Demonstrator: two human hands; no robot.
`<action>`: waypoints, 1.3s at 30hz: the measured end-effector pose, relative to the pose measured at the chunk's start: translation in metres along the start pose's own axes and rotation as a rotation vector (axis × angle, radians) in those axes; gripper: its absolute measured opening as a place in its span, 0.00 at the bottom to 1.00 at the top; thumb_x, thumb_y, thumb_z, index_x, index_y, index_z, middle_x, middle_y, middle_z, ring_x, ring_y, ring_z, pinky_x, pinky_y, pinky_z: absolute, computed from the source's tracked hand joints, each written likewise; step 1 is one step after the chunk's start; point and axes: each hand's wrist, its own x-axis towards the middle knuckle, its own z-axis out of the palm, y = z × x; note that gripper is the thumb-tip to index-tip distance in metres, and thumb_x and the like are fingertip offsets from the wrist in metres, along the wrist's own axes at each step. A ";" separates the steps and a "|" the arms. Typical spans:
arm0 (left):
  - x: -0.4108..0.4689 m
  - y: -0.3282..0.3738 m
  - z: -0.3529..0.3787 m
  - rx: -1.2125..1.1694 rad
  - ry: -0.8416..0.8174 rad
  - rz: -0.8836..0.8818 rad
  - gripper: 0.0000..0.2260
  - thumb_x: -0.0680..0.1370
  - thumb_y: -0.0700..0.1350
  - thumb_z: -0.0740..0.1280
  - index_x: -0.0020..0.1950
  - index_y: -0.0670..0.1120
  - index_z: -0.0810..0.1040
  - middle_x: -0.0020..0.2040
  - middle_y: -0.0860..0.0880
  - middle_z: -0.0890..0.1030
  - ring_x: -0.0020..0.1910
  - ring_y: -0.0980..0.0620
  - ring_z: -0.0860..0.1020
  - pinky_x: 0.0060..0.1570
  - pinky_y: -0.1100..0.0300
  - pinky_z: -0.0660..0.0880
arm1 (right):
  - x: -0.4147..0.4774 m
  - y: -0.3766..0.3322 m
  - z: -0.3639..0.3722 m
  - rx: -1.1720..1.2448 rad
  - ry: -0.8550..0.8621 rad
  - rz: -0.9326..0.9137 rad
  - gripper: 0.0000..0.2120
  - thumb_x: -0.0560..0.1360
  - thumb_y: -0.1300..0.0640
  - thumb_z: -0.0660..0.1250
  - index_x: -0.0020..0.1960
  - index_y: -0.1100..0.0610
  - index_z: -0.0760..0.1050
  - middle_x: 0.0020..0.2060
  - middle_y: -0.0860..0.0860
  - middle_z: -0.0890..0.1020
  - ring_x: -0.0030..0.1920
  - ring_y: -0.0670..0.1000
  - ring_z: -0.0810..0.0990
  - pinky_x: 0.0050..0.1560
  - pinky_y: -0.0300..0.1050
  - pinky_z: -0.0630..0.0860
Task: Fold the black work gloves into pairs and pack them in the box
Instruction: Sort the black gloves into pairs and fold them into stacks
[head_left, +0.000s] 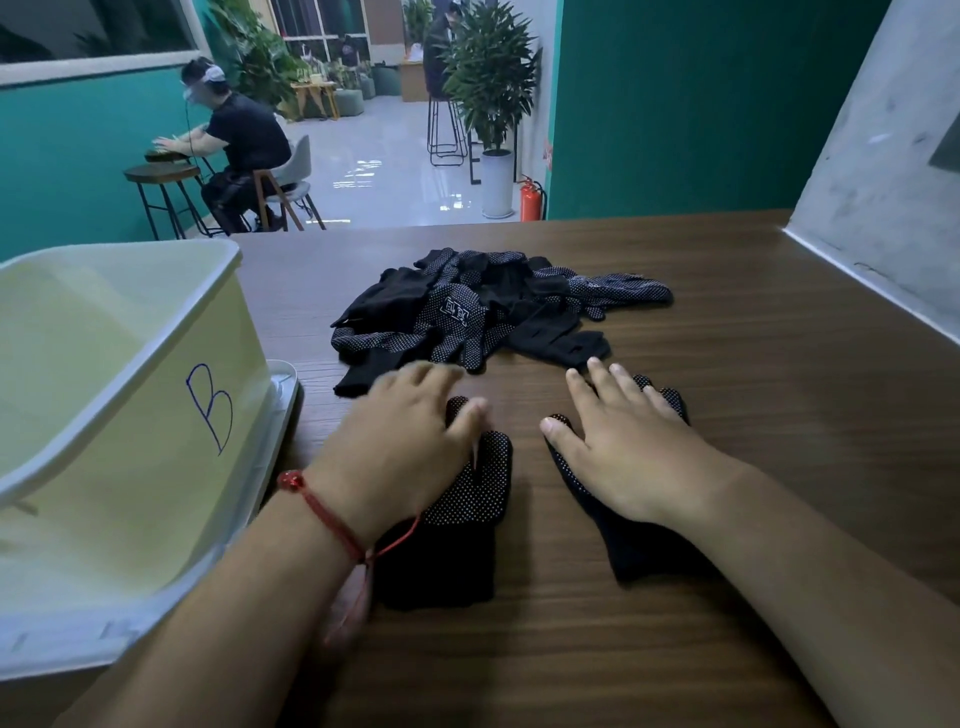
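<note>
We have both palms down and spread — our left hand (410, 441) presses flat on one dotted glove (467, 499), our right hand (631, 457) flat on a second glove (623, 540) just beside it; neither hand grips anything. The loose pile of gloves (493, 306) lies just beyond our fingertips, and the box (156, 364) marked B stands left of our left hand, apparently still empty. The risk, we judge, is in the pairing: if we fold one glove over the other while their cuffs sit uneven, the pair will splay. Reaching forward carelessly, we could also drag a stray glove from the pile — or nudge the box.
</note>
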 end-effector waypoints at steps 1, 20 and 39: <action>0.005 -0.007 -0.004 -0.017 0.090 -0.019 0.23 0.83 0.63 0.59 0.73 0.53 0.75 0.71 0.47 0.75 0.72 0.42 0.71 0.74 0.47 0.67 | 0.000 0.000 0.000 -0.007 0.010 -0.002 0.37 0.86 0.34 0.43 0.88 0.51 0.40 0.87 0.51 0.38 0.86 0.52 0.36 0.85 0.56 0.40; 0.024 -0.043 -0.009 0.008 0.370 -0.125 0.11 0.77 0.38 0.69 0.59 0.42 0.81 0.57 0.41 0.82 0.57 0.36 0.79 0.57 0.47 0.74 | -0.001 -0.006 0.000 0.034 0.210 -0.132 0.34 0.85 0.34 0.50 0.86 0.48 0.54 0.87 0.48 0.54 0.87 0.51 0.45 0.86 0.56 0.43; -0.016 0.030 -0.006 -0.381 0.457 0.464 0.08 0.80 0.39 0.73 0.58 0.47 0.82 0.53 0.59 0.84 0.53 0.57 0.82 0.56 0.59 0.78 | -0.011 -0.034 -0.014 1.856 -0.620 -0.267 0.40 0.84 0.30 0.48 0.78 0.60 0.72 0.73 0.61 0.78 0.76 0.59 0.75 0.81 0.60 0.65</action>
